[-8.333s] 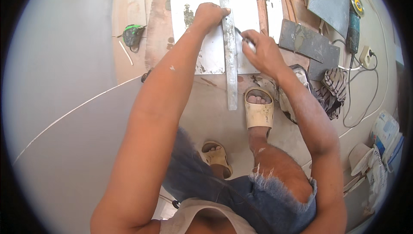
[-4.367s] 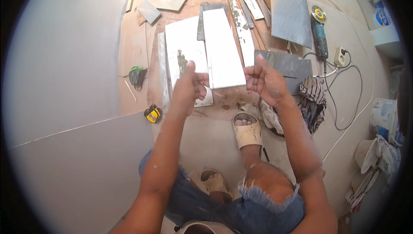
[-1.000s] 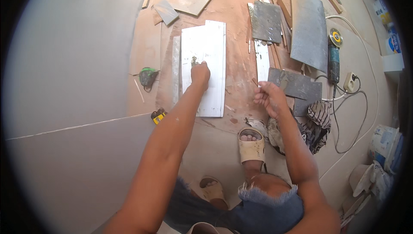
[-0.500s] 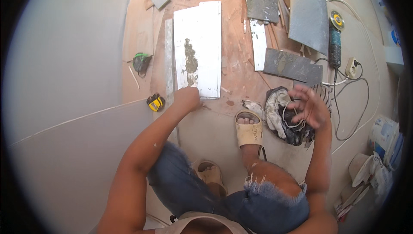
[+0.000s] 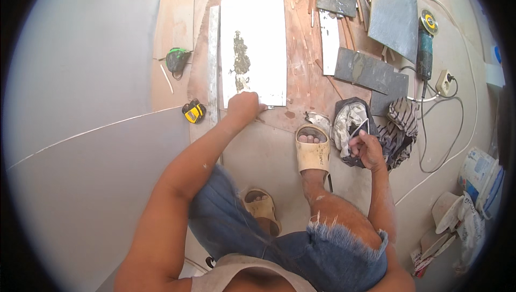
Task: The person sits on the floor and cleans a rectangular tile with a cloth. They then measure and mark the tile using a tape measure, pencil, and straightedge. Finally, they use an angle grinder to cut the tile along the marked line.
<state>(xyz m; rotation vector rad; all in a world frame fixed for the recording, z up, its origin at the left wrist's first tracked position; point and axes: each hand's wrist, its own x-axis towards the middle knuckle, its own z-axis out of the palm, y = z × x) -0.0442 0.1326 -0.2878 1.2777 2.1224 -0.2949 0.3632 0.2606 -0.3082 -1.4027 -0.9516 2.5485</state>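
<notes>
My left hand (image 5: 244, 106) is closed at the near edge of a long white board (image 5: 263, 39), with its back toward me. A small pale tip shows just beyond the knuckles; what the fingers hold is hidden. A streak of grey-brown paste (image 5: 241, 55) runs along the board ahead of this hand. Over a dark plastic bag (image 5: 344, 155) with whitish cloth-like material, my right hand (image 5: 370, 149) has its fingers bent in a pinch on a thin white cord (image 5: 360, 126). A striped cloth (image 5: 403, 117) lies beside the bag.
A metal straightedge (image 5: 214, 61) borders the board. To the left lie a green tape measure (image 5: 177, 60) and a yellow one (image 5: 194, 111). Grey tiles (image 5: 395, 18), an angle grinder (image 5: 425, 50) and a socket block (image 5: 444, 83) with cables are right; a white bucket (image 5: 475, 171) stands farther right.
My right hand has come down and left from above the bag, its spread fingers now bent around the cord. The left hand stays at the board's near edge. The view has shifted slightly.
</notes>
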